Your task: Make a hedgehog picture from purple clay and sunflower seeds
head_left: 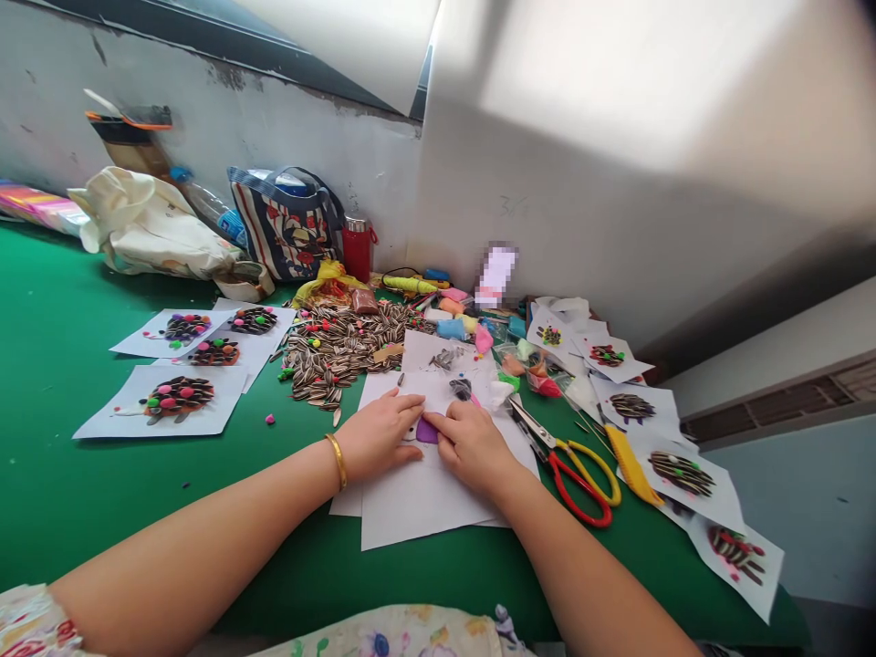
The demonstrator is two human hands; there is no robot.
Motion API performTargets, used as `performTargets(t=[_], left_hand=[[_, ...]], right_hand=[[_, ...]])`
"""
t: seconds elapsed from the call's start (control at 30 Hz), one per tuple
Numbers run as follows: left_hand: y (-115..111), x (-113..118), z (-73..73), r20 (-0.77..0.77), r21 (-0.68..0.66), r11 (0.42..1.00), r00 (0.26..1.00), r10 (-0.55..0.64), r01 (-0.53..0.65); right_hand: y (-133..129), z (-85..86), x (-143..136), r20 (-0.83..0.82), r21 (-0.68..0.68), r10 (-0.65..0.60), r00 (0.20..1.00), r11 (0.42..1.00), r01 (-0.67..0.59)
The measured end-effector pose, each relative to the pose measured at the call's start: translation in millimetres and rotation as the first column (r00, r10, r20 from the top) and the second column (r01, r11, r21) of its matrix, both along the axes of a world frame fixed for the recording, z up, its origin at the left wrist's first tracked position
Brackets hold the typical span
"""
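A flattened piece of purple modelling clay point(428, 432) lies on a sheet of white paper point(424, 511) in front of me. My left hand point(383, 432) rests flat on the paper at the clay's left side, fingers stretched out. From the right, my right hand point(475, 449) presses the clay with its index finger, the other fingers curled in. A small white piece with a dark spot shows beside the purple clay, partly covered by my left hand. Just beyond my hands is a small dark lump point(461, 390) on the paper.
Striped sunflower seeds point(342, 351) are heaped behind the paper. Scissors point(568, 465) with red and yellow handles lie open at the right. Bagged coloured clay point(530, 365), a yellow cutter point(630, 464), and seed hedgehog pictures point(174, 401) on both sides surround the paper. Bags point(287, 224) stand along the wall.
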State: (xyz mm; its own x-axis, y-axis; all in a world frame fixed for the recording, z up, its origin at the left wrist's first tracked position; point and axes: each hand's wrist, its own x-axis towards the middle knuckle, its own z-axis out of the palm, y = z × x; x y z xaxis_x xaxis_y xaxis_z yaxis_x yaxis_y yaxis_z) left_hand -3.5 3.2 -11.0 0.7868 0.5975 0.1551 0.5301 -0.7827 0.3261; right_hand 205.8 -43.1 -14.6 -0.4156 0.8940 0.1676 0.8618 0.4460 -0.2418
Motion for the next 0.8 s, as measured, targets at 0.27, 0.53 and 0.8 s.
performTargets(t=[0.27, 0.53, 0.8], left_hand=[[0.1, -0.4, -1.0, 0.010, 0.001, 1.000, 1.000, 0.002, -0.002], [-0.4, 0.0, -1.4, 0.003, 0.004, 1.000, 1.000, 0.014, -0.014], [-0.1, 0.6, -1.0, -0.026, 0.009, 1.000, 0.999, 0.022, -0.021]], right_hand=[[-0.5, -0.9, -2.1, -0.004, 0.019, 0.033, 0.999, 0.999, -0.033], [0.3, 1.5, -3.5, -0.044, 0.010, 0.012, 0.999, 1.000, -0.012], [-0.6, -0.8, -5.9, -0.023, 0.028, 0.042, 0.999, 0.999, -0.042]])
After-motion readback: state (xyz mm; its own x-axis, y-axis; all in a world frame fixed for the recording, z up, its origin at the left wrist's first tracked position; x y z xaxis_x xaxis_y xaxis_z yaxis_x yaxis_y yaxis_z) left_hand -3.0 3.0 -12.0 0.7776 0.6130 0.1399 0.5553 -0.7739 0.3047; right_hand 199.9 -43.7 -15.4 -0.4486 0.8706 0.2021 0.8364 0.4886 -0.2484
